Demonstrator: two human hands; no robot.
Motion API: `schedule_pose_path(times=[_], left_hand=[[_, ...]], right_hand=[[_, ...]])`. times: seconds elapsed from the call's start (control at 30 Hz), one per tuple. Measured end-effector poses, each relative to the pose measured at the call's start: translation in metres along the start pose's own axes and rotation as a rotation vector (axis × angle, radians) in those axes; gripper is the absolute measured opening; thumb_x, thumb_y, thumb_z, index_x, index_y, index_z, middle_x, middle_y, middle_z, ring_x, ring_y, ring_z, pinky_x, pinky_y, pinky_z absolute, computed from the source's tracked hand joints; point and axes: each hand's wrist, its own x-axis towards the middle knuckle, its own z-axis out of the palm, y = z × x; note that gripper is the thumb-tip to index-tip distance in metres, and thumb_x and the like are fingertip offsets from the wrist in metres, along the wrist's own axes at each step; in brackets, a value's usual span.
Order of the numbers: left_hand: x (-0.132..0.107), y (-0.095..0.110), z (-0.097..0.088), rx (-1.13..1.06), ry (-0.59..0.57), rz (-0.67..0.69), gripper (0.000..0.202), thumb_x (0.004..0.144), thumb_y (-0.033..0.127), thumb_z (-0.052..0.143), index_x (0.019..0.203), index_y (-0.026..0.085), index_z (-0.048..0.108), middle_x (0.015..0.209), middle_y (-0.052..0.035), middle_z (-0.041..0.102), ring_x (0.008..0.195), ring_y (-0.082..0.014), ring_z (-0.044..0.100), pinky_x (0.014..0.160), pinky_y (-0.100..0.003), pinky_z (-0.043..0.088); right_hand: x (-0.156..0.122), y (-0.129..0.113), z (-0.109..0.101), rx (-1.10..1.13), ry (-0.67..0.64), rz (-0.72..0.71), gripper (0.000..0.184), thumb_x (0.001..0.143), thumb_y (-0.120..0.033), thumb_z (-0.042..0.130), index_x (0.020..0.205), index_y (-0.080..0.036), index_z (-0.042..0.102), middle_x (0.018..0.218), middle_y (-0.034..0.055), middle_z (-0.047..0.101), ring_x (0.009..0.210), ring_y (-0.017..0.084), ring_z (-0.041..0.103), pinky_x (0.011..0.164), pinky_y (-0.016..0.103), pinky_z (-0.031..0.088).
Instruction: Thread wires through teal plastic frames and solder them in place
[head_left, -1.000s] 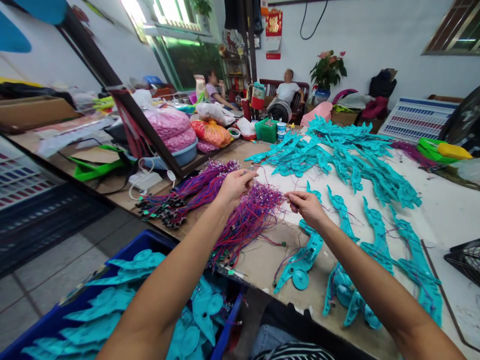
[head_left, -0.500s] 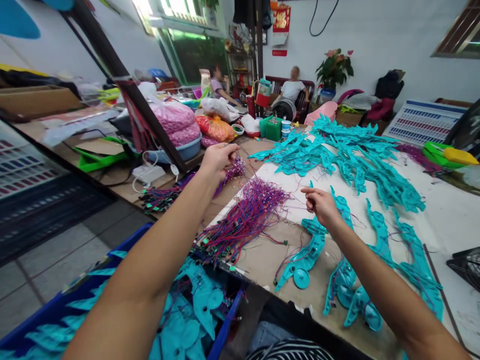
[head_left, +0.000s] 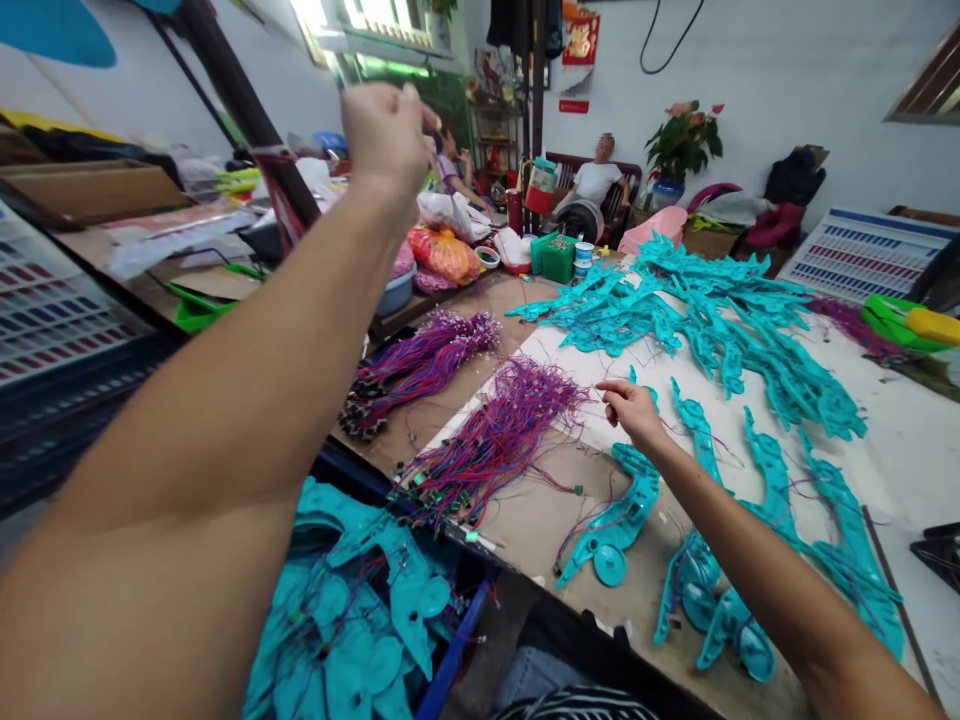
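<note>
My left hand (head_left: pixel 386 130) is raised high above the table's left side, closed in a fist; what it pinches is too thin and blurred to make out. My right hand (head_left: pixel 634 405) rests low on the white board, fingertips pinched on thin strands at the right end of the near red-and-purple wire bundle (head_left: pixel 487 440). A second wire bundle (head_left: pixel 420 365) lies further left on the brown tabletop. A teal plastic part (head_left: pixel 619 515) lies just below my right wrist, with several more (head_left: pixel 780 490) in a row to its right.
A big heap of teal parts (head_left: pixel 712 320) covers the far board. A blue crate (head_left: pixel 450 650) of teal parts stands below the table edge. Bags, a green box (head_left: pixel 555 260) and cups crowd the far end. A person (head_left: pixel 596 180) sits at the back wall.
My left hand has lifted from the wire bundles, moving up and to the left, fist closed. My right hand has stayed pinched at the near bundle's end. The camera has shifted slightly.
</note>
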Motion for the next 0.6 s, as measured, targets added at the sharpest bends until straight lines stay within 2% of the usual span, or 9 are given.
schedule_pose_path(times=[0.07, 0.17, 0.27, 0.37, 0.43, 0.5, 0.6], left_hand=[[0.007, 0.018, 0.0, 0.046, -0.003, 0.1, 0.036, 0.102, 0.018, 0.037, 0.102, 0.0, 0.068, 0.052, 0.0047, 0.036, 0.051, -0.0063, 0.036, 0.054, -0.022, 0.025], [0.003, 0.035, 0.002, 0.221, -0.178, 0.284, 0.03, 0.096, 0.016, 0.048, 0.102, -0.003, 0.07, 0.057, 0.0035, 0.041, 0.053, -0.0062, 0.036, 0.058, -0.023, 0.026], [-0.007, 0.04, 0.006, 0.407, -0.295, 0.451, 0.025, 0.091, 0.015, 0.054, 0.095, -0.001, 0.073, 0.06, 0.0025, 0.043, 0.057, -0.0068, 0.033, 0.062, -0.025, 0.027], [-0.017, 0.039, 0.013, 0.472, -0.326, 0.493, 0.025, 0.091, 0.015, 0.055, 0.092, 0.0, 0.075, 0.059, 0.0035, 0.036, 0.058, -0.0075, 0.029, 0.061, -0.026, 0.024], [-0.021, 0.04, 0.018, 0.462, -0.356, 0.504, 0.025, 0.091, 0.015, 0.055, 0.089, 0.001, 0.075, 0.058, 0.0043, 0.031, 0.057, -0.0074, 0.026, 0.06, -0.026, 0.022], [-0.025, 0.043, 0.021, 0.436, -0.382, 0.518, 0.025, 0.092, 0.015, 0.054, 0.083, 0.002, 0.074, 0.058, 0.0048, 0.029, 0.056, -0.0072, 0.024, 0.059, -0.026, 0.021], [-0.028, 0.048, 0.019, 0.389, -0.385, 0.528, 0.025, 0.091, 0.014, 0.054, 0.075, 0.005, 0.071, 0.056, 0.0048, 0.032, 0.056, -0.0074, 0.026, 0.058, -0.026, 0.02]], right_hand=[[0.005, 0.004, 0.007, -0.084, -0.055, -0.023, 0.036, 0.071, -0.027, 0.05, 0.099, -0.013, 0.068, 0.046, -0.0054, 0.048, 0.038, 0.01, 0.043, 0.042, 0.023, 0.036], [0.01, 0.003, 0.011, -0.233, -0.132, -0.08, 0.027, 0.066, -0.019, 0.061, 0.091, -0.019, 0.072, 0.052, -0.003, 0.056, 0.045, 0.012, 0.052, 0.05, 0.025, 0.043], [0.017, -0.01, 0.009, -0.353, -0.112, -0.17, 0.023, 0.064, -0.016, 0.07, 0.085, -0.024, 0.074, 0.08, 0.005, 0.069, 0.077, 0.02, 0.065, 0.074, 0.032, 0.05], [0.027, -0.036, 0.014, -0.383, -0.02, -0.37, 0.028, 0.074, -0.028, 0.068, 0.1, -0.022, 0.073, 0.113, 0.0116, 0.066, 0.11, 0.027, 0.059, 0.09, 0.039, 0.048], [0.034, -0.055, 0.024, -0.327, -0.033, -0.512, 0.041, 0.076, -0.035, 0.068, 0.114, -0.02, 0.068, 0.124, 0.0129, 0.063, 0.115, 0.027, 0.057, 0.09, 0.039, 0.048], [0.039, -0.07, 0.038, -0.259, -0.156, -0.555, 0.044, 0.075, -0.037, 0.069, 0.115, -0.018, 0.067, 0.119, 0.0116, 0.067, 0.108, 0.024, 0.061, 0.085, 0.035, 0.049], [0.044, -0.082, 0.056, -0.203, -0.334, -0.459, 0.02, 0.072, -0.033, 0.07, 0.082, -0.016, 0.073, 0.08, 0.0051, 0.071, 0.079, 0.018, 0.063, 0.072, 0.029, 0.046]])
